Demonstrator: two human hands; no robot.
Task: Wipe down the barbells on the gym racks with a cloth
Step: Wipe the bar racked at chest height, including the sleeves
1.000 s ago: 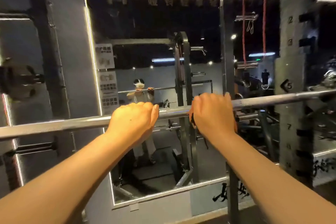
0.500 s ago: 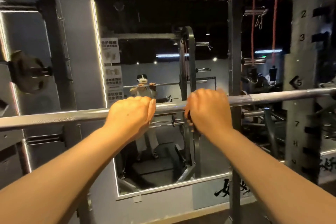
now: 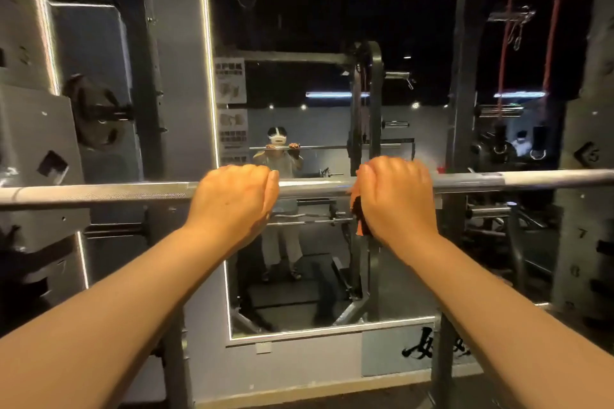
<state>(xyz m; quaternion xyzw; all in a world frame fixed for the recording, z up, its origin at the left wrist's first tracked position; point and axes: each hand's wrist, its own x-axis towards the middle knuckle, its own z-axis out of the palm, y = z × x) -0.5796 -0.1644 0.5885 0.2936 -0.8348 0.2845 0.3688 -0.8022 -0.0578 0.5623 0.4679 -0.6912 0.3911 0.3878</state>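
Weight plate: at your far left, a dark weight plate (image 3: 96,109) sits on a peg of the rack.
Barbell: the steel barbell (image 3: 99,191) runs level across your whole view at chest height, its knurled part to the left of your hands.
Left hand: your left hand (image 3: 232,199) lies over the top of the bar, fingers curled down the far side, gripping bare steel.
Mirror: straight ahead, behind the bar, the lit-edged mirror (image 3: 299,26) shows a person with both hands on the bar.
Cloth: a dark cloth (image 3: 360,216) with an orange edge shows under the thumb side of your right palm, hanging just below the bar.
Right hand: your right hand (image 3: 395,196) is curled over the bar, near your left, holding that cloth against the steel.
Rack upright: a dark rack upright (image 3: 465,76) stands behind the bar, just right of your right hand.
Red bands: two red bands (image 3: 504,43) hang further right.
Numbered post: a grey numbered post (image 3: 578,262) stands at the right edge.
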